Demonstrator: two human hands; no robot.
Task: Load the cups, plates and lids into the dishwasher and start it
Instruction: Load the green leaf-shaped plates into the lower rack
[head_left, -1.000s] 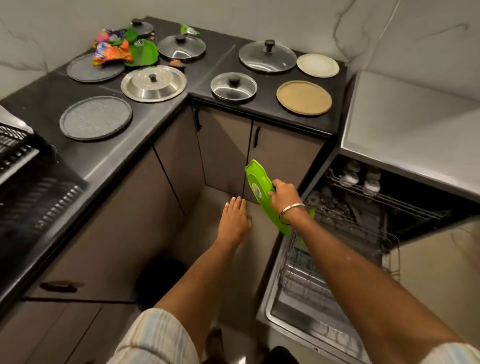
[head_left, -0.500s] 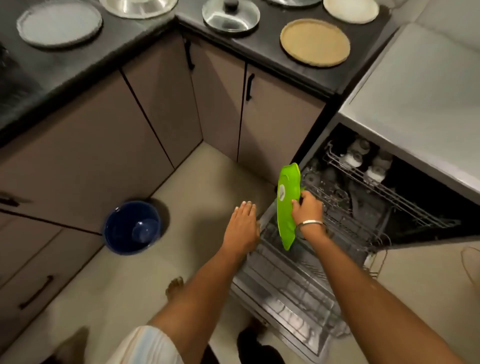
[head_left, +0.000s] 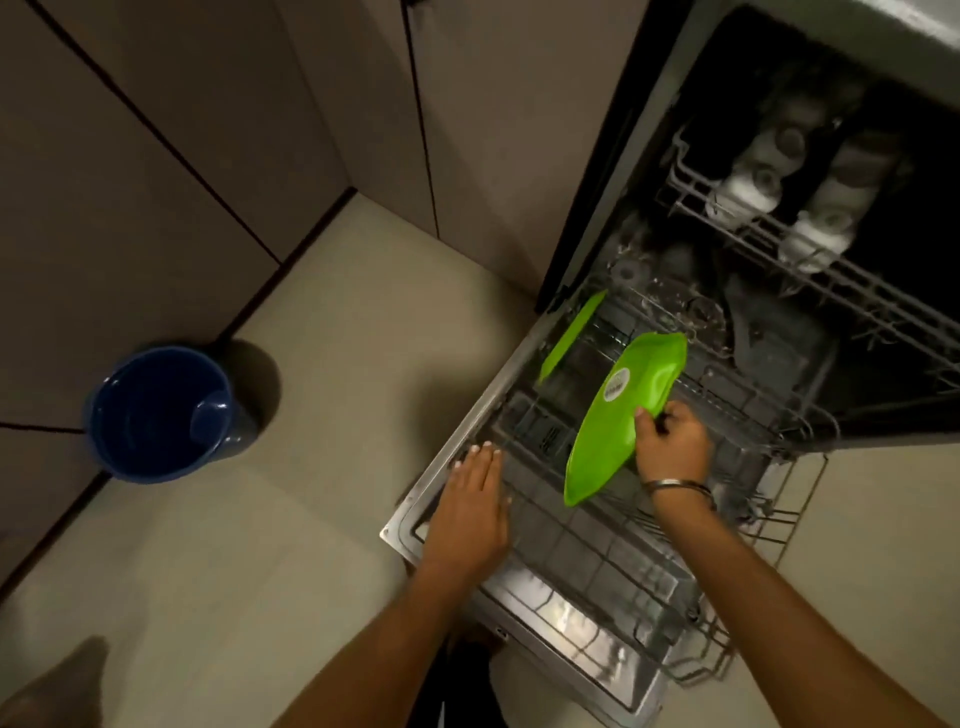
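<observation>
My right hand (head_left: 671, 441) grips a bright green plate (head_left: 613, 415) by its edge and holds it on edge, underside with a round sticker towards me, just above the pulled-out lower rack (head_left: 597, 551) of the open dishwasher. A second green plate (head_left: 570, 336) stands on edge at the rack's far left. My left hand (head_left: 470, 512) lies flat, fingers together, on the left rim of the dishwasher door (head_left: 415, 525). White cups (head_left: 748, 187) sit upside down in the upper rack (head_left: 810, 270).
A dark blue bucket (head_left: 161, 413) stands on the beige floor by the cabinet corner to the left. Brown cabinet doors (head_left: 467, 119) line the back. The open dishwasher door juts out over the floor in front of me.
My view has tilted down, so the counter has left the frame. My right hand has lowered the green plate to just above the lower rack. My left hand has settled on the door's rim.
</observation>
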